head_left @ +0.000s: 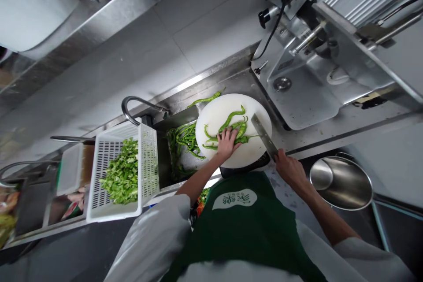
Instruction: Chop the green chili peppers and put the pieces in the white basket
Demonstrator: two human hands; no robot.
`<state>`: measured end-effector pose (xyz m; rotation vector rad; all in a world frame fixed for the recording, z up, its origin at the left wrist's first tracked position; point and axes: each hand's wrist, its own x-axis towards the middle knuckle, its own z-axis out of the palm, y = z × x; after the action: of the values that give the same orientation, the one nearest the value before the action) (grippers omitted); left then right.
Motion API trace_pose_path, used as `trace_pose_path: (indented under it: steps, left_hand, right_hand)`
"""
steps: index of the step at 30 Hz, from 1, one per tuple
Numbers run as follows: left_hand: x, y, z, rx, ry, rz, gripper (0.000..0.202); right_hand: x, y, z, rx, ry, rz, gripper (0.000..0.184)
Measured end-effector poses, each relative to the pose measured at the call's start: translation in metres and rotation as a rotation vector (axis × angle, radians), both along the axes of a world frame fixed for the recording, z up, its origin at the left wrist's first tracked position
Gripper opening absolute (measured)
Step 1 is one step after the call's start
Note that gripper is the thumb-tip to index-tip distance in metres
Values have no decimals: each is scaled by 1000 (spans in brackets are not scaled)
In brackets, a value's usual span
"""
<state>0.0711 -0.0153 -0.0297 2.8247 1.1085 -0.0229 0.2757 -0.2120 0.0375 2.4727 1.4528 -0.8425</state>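
Note:
A round white cutting board [251, 152] lies on the steel counter with several long green peppers [235, 130] on it. My left hand [226, 142] presses down on the peppers, fingers curled over them. My right hand [288, 169] grips the handle of a cleaver [262, 134], whose blade rests slanted on the board just right of the peppers.
More green peppers [185, 139] fill the sink left of the board, under a curved tap [134, 105]. A white slotted basket [145, 163] holds chopped greens [123, 174]. A steel bowl [342, 183] sits at my right. A metal slicing machine [317, 53] stands behind the board.

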Motion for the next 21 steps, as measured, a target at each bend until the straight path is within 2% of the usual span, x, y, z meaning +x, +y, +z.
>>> trace_pose_path:
  steps: [3,5,9,12,14,16,21]
  left_hand:
    - [3,3,-1,-52,-67,-117,38]
    - [9,6,-5,-103,-137,-152,29]
    - [26,16,-12,-242,-301,-79,22]
    - [32,24,-13,-367,-424,0,29]
    - [27,26,-12,-401,-503,-17,35]
    - [14,25,-11,-394,-534,-87,35]
    - [-12,17,-15,-361,-480,-240,28]
  right_hand:
    - [-2,1,0,-4,11,53,29]
    - [1,2,1,-9,6,46,31]
    - [12,4,0,-28,-29,-14,30]
    - [17,3,-2,-34,-39,-46,28]
    - [18,1,-5,-27,-28,-56,28]
    - [16,0,-7,-13,-19,-62,29]
    - [15,3,-8,-28,3,-89,30]
